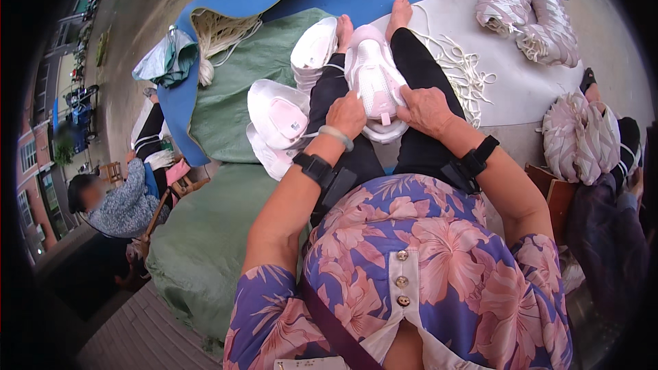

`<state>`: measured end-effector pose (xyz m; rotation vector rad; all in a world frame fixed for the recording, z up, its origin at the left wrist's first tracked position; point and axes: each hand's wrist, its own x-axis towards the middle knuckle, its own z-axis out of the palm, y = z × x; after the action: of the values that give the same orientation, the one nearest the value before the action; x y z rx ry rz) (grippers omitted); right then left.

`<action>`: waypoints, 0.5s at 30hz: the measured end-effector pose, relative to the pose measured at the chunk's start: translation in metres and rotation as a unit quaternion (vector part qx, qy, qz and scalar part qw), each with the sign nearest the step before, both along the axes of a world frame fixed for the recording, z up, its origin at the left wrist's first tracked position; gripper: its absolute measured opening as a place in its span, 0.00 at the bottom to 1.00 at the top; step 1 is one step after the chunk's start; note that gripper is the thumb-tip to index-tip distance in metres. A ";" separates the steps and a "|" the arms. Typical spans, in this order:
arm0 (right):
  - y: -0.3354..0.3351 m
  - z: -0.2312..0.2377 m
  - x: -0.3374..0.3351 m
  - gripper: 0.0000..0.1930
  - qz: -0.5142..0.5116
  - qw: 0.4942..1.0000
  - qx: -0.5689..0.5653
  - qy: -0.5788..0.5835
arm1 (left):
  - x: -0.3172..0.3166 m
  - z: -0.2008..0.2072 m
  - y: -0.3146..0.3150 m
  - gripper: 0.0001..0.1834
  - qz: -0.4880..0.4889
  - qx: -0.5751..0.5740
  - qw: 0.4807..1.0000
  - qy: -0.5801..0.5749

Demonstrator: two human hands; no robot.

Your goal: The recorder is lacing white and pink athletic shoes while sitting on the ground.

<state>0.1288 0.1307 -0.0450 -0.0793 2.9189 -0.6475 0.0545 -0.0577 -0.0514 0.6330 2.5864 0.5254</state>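
Observation:
Between my legs lies a white and pink mesh shoe upper (375, 72), its toe pointing away from me and its heel toward me. A white rim (386, 133), perhaps a sole, shows beneath the heel. My left hand (347, 114) is closed at the left side of the heel, fingers bent. At the right side, my right hand (426, 107) pinches the heel edge with its thumb on top; its fingertips are partly hidden. Left of my leg sit white soles with a pink inner patch (285, 115). Farther off stands a stack of white soles (316, 46).
White cord (460, 72) lies loose on a pale sheet (510, 92) at right. Bundled pink-white uppers (504, 3) rest at far right, another bundle (581, 133) nearer. A cord hank (223, 31) lies on green cloth (229, 106). People sit at left (123, 199) and right (606, 233).

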 end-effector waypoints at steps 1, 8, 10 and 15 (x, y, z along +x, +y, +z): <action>0.001 0.002 0.001 0.16 0.014 1.000 -0.016 0.001 | -0.001 -0.003 -0.004 0.12 -0.005 -0.002 1.000 0.001; 0.086 0.000 0.011 0.10 -0.265 0.771 -0.560 -0.151 | 0.015 0.043 -0.016 0.10 -0.059 0.057 0.996 -0.016; 0.124 -0.043 0.026 0.07 -0.392 0.744 -0.525 -0.130 | 0.026 0.061 -0.016 0.12 -0.020 0.155 0.987 -0.044; 0.168 -0.146 0.069 0.04 -0.492 0.756 -0.394 -0.174 | 0.023 0.075 -0.021 0.20 0.084 0.210 0.940 -0.256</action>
<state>0.1974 0.2987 -0.1908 1.3722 1.9130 -1.7307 0.0777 -0.0787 0.0240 0.3387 2.0495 1.1521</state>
